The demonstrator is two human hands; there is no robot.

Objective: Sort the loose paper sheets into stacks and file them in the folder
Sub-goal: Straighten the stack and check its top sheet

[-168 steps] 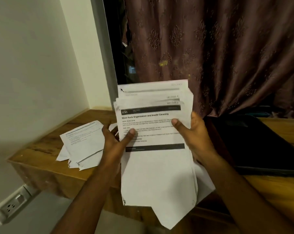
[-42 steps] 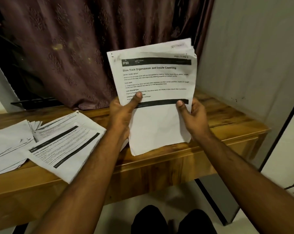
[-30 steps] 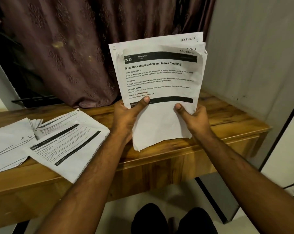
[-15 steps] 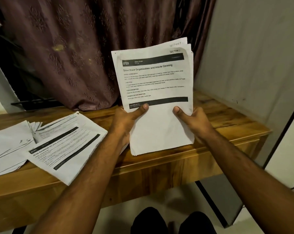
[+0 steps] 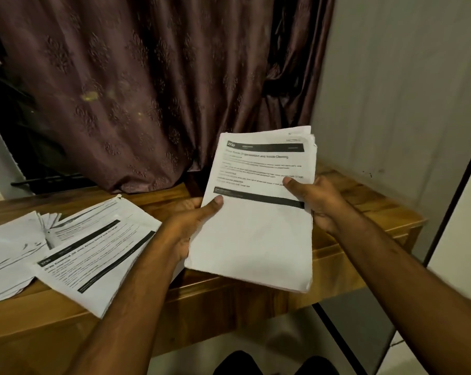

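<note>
A squared stack of printed white sheets (image 5: 256, 231) tilts back over the right part of the wooden table (image 5: 369, 201), its lower edge past the table's front edge. My left hand (image 5: 185, 226) grips its left edge, thumb on the top page. My right hand (image 5: 312, 201) grips its right edge, thumb on the text. A second printed pile (image 5: 93, 247) lies flat on the table to the left, and a fanned heap of loose sheets (image 5: 9, 253) lies further left. No folder is in view.
A brown patterned curtain (image 5: 153, 90) hangs behind the table. A grey wall (image 5: 405, 90) closes the right side. The table's right corner (image 5: 418, 220) ends near a dark-edged panel. My feet (image 5: 272, 364) show on the floor below.
The stack stood nearly upright on its bottom edge half a second ago; it now leans back and sits lower and further right. Both hands kept their grip.
</note>
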